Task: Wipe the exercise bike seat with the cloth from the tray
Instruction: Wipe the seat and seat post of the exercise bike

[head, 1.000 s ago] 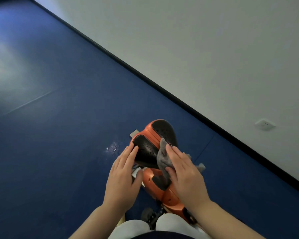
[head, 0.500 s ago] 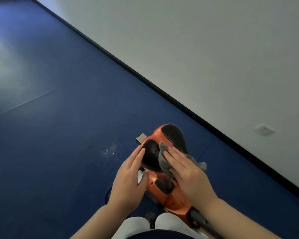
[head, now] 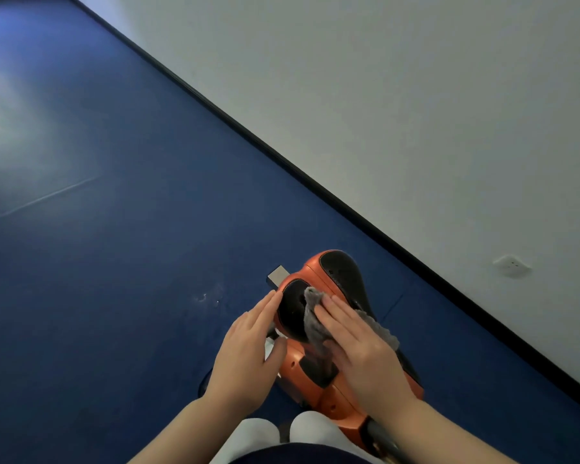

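The orange exercise bike seat (head: 340, 272) with two black perforated pads sits low in the middle of the view. A grey cloth (head: 313, 321) lies over the seat's middle, reaching onto the left pad. My right hand (head: 362, 354) lies flat on the cloth and presses it against the seat. My left hand (head: 248, 351) rests flat against the seat's left side, fingers together and pointing forward, holding nothing. No tray is in view.
Blue floor (head: 98, 229) spreads to the left and ahead, with a small wet or scuffed spot (head: 208, 296). A white wall (head: 416, 112) with a black skirting and a socket (head: 511, 266) runs along the right. My white shoes (head: 282, 433) show below.
My right hand and the cloth have slid left from the groove between the pads onto the left pad. My left hand stays at the seat's left side. The view has shifted slightly.
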Demonstrator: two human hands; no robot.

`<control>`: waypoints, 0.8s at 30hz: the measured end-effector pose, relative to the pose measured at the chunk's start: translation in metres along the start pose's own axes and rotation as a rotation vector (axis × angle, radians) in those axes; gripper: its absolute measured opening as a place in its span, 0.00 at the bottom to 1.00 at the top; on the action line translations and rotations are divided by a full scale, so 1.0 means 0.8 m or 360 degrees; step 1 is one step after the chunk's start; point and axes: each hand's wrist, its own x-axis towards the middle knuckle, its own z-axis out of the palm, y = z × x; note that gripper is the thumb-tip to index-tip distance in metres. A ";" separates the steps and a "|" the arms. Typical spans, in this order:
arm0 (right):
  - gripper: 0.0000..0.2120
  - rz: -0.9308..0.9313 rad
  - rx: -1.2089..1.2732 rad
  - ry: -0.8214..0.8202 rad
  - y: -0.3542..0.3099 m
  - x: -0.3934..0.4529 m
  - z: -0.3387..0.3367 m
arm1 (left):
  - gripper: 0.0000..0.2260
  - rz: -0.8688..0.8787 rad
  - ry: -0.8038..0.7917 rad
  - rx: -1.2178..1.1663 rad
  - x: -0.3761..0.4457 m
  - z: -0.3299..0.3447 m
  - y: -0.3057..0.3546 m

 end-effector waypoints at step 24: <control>0.29 0.0077 -0.0238 -0.0104 -0.027 0.002 0.026 | 0.25 0.0153 -0.0039 -0.0092 0.008 -0.002 0.003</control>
